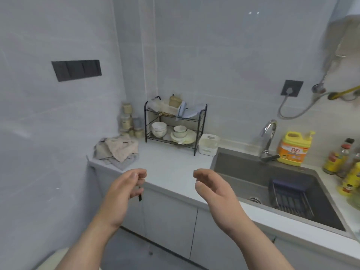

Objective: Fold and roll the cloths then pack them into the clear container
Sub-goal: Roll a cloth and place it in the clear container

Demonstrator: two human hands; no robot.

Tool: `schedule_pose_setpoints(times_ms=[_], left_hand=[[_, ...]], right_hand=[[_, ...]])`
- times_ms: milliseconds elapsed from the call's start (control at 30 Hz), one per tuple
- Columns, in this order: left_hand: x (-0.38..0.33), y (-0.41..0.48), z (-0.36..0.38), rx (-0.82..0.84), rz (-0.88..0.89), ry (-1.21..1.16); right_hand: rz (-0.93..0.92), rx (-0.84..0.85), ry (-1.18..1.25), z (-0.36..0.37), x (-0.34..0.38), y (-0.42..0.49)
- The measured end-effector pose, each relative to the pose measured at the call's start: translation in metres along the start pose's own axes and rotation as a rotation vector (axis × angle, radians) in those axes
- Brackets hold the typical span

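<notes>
Several cloths (116, 151) beyond left grip (124, 189)

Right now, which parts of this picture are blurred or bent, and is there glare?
Head view: soft throughout; yellow plastic bottles at the right edge smear most; the wide lens bows the grey wall tiles' seams; two small glare spots sit high on them.

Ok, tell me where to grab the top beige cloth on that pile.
Pinch the beige cloth at the loose corner pointing toward you, coming from the front with the left hand, which is nearer. That corner lies flat over the grey cloth beneath, so it should probably lift off alone.
</notes>
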State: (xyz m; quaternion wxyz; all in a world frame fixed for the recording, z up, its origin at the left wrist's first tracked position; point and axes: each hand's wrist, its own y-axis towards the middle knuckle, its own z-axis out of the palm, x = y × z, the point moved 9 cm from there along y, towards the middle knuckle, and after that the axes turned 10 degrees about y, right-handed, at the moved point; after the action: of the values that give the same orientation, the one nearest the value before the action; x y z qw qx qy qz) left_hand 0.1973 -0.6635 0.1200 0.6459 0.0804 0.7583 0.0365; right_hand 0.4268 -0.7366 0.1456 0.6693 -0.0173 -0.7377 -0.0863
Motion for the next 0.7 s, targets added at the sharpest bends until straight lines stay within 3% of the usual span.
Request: schedule_pose_setpoints(times_ms=[267, 700], left_hand=[[0.033, 0.049, -0.091, -0.046, -0.042, 0.036], [0.113, 0.194, -0.134, -0.149, -0.176, 0.105]], right_hand=[[0.045, 0.087, -0.053, 0.105, -0.016, 0.066], [0.113, 0.188, -0.02, 0.165, -0.076, 0.245]])
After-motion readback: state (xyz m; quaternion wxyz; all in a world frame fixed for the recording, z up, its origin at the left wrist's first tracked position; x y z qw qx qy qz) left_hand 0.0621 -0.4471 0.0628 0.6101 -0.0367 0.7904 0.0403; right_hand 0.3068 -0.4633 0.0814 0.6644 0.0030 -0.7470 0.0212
